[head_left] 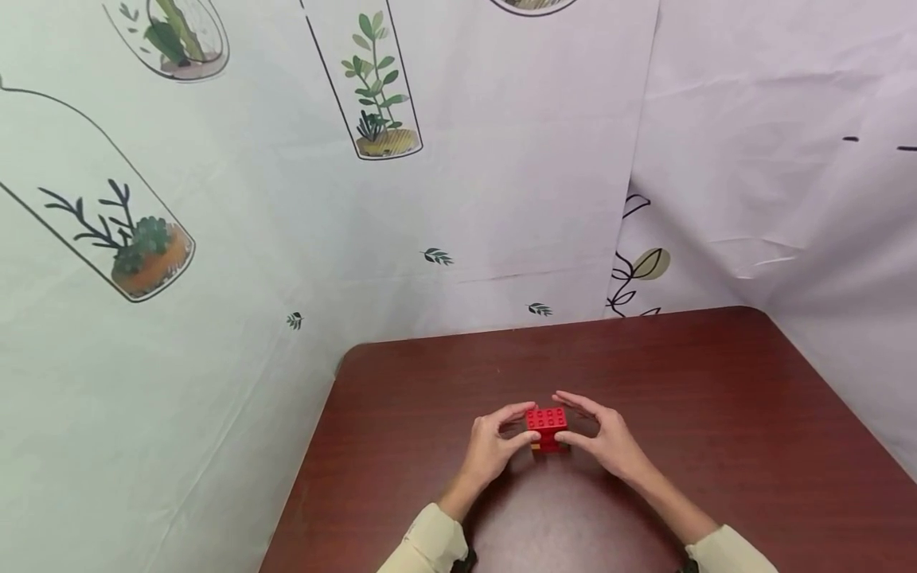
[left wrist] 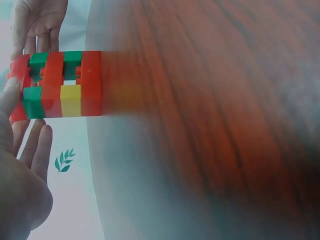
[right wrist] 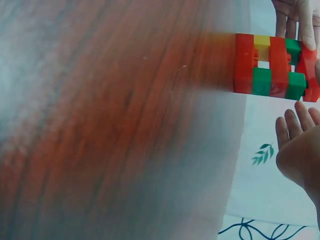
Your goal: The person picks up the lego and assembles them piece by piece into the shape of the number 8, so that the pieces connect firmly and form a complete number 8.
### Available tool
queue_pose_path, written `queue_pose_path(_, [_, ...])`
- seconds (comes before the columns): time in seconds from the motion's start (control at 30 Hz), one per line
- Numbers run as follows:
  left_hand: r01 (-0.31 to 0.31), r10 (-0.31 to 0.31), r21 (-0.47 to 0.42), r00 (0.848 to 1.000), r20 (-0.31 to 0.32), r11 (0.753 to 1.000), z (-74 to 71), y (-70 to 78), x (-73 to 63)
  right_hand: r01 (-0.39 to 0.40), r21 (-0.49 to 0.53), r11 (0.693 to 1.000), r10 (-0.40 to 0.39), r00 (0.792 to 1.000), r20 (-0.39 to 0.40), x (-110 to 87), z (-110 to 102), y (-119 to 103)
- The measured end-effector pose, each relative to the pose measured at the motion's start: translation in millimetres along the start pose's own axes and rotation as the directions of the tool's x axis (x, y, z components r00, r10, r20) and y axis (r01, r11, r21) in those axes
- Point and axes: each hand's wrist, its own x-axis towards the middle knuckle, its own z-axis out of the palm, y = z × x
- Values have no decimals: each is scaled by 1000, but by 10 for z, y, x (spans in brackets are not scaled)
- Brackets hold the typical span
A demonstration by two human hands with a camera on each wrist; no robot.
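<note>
A small tower of toy building bricks stands on the table, with a red studded brick (head_left: 547,418) on top. In the left wrist view a red middle brick (left wrist: 52,85) and red bottom brick (left wrist: 91,83) sandwich yellow (left wrist: 70,101) and green bricks; more green bricks (left wrist: 33,102) lie under the top one, which looks slightly tilted. My left hand (head_left: 490,447) pinches the top brick's left end between thumb and index finger. At its right end my right hand (head_left: 609,442) has its thumb against or very near the front, fingers extended, index tip apart behind it.
The dark reddish-brown table (head_left: 401,398) has rounded far corners. Pale fabric (head_left: 501,239) printed with plants and jars hangs along its back and left side, with more whitish cloth (head_left: 824,263) at the right. Light sleeves (head_left: 430,537) cover the forearms.
</note>
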Motion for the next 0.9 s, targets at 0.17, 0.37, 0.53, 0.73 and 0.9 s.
queue_pose_path(0.17, [-38, 38, 45, 999, 6, 998, -47, 27, 27, -5, -32, 999, 4, 1000, -13, 2, -24, -19])
queue_pose_path(0.37, [-33, 33, 23, 999, -9, 999, -68, 74, 42, -58, -69, 996, 56, 998, -24, -3, -46, 2])
queue_pose_path(0.53, [-29, 29, 9, 999, -36, 1000, -27, 81, 28, -58, -99, 993, 55, 998, -35, 1, -51, 14])
queue_pose_path(0.73, [-17, 15, -37, 999, -46, 999, -6, 66, 14, -28, -68, 997, 25, 998, -50, 15, -25, 5])
queue_pose_path(0.9, [7, -11, -106, 999, -43, 994, 17, 64, 3, -2, -71, 998, -2, 998, -66, 16, -19, 8])
